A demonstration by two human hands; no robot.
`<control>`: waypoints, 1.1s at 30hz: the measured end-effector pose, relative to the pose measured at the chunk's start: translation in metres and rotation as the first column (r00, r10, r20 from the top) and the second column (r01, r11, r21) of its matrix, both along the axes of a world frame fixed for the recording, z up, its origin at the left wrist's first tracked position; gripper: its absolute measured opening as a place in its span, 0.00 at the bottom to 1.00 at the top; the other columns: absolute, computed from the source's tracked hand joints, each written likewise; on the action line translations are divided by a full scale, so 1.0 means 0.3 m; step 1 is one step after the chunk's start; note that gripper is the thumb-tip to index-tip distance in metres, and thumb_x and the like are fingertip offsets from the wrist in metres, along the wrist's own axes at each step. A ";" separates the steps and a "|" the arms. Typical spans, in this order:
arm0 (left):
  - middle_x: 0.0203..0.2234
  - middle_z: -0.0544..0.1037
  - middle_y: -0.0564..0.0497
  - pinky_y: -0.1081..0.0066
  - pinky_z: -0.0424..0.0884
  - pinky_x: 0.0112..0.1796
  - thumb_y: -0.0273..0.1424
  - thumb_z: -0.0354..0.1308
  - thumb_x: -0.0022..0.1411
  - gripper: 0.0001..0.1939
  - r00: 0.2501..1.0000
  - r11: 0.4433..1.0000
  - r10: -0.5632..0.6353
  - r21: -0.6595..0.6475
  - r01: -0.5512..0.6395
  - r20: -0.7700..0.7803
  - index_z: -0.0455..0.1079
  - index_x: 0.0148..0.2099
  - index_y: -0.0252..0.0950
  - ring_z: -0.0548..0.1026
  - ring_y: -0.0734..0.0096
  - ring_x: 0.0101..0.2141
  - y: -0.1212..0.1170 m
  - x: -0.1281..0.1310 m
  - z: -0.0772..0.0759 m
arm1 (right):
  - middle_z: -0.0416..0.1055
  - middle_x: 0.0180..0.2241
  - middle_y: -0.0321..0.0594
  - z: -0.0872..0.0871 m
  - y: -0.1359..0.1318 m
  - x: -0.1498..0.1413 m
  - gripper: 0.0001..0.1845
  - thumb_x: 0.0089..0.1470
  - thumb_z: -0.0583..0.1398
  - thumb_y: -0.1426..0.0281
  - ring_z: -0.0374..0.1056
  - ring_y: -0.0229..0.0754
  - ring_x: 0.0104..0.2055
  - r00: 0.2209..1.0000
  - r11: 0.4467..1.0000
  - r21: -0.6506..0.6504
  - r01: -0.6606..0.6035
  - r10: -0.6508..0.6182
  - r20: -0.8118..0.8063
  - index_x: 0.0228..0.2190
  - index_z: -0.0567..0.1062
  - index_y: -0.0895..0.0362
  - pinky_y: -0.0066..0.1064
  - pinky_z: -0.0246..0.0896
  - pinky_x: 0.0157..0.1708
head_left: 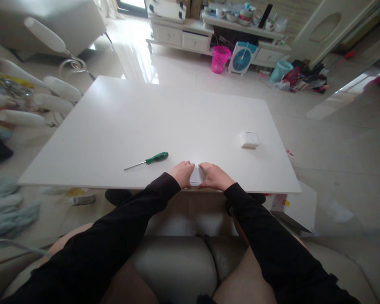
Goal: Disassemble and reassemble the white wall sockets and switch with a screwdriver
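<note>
Between my hands, at the front edge of the white table, is a square white wall switch [196, 175] with a line down its middle. My left hand [183, 173] grips its left side, fingers curled round it. On the opposite side, my right hand [214, 176] is closed on its right edge. The fingers hide both sides of the switch. To the left lies a screwdriver [157, 158] with a green handle, its metal shaft pointing left. Farther right, a white wall socket [250, 139] on a box-like base rests on the tabletop.
The white table [177, 114] spans the middle of the view. White-handled metal racks [60, 88] stand along its left side. Beyond it are a pink basket [220, 59], a blue fan [242, 58] and a low cabinet [167, 35]. A sofa seat [177, 266] is below me.
</note>
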State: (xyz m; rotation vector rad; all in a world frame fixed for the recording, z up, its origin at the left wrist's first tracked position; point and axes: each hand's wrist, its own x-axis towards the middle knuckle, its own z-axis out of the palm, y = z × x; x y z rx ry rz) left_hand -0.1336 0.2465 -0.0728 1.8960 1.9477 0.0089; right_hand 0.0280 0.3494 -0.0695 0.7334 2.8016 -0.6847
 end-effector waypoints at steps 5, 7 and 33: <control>0.47 0.77 0.37 0.61 0.74 0.49 0.39 0.79 0.44 0.34 1.000 1.000 -0.007 -0.001 0.007 0.015 0.70 0.49 0.32 0.78 0.47 0.50 -0.001 -0.003 -0.007 | 0.76 0.45 0.48 -0.009 0.000 0.001 0.35 0.37 0.78 0.62 0.73 0.50 0.46 1.000 1.000 -0.020 0.003 -0.003 -0.012 0.44 0.72 0.59 0.34 0.63 0.42; 0.47 0.77 0.37 0.61 0.73 0.49 0.38 0.79 0.44 0.34 1.000 1.000 -0.009 0.003 0.009 0.015 0.69 0.49 0.32 0.78 0.47 0.50 0.000 -0.003 -0.008 | 0.75 0.45 0.47 -0.009 0.001 0.001 0.35 0.37 0.78 0.62 0.73 0.50 0.46 1.000 1.000 -0.024 0.003 -0.004 -0.011 0.45 0.72 0.59 0.35 0.64 0.42; 0.47 0.77 0.36 0.60 0.73 0.48 0.38 0.79 0.43 0.35 1.000 1.000 -0.012 0.007 0.012 0.009 0.69 0.50 0.31 0.77 0.46 0.50 0.000 -0.003 -0.011 | 0.75 0.46 0.48 0.000 -0.006 -0.001 0.33 0.39 0.77 0.63 0.74 0.51 0.46 1.000 1.000 -0.006 -0.001 0.001 0.001 0.45 0.72 0.59 0.35 0.65 0.43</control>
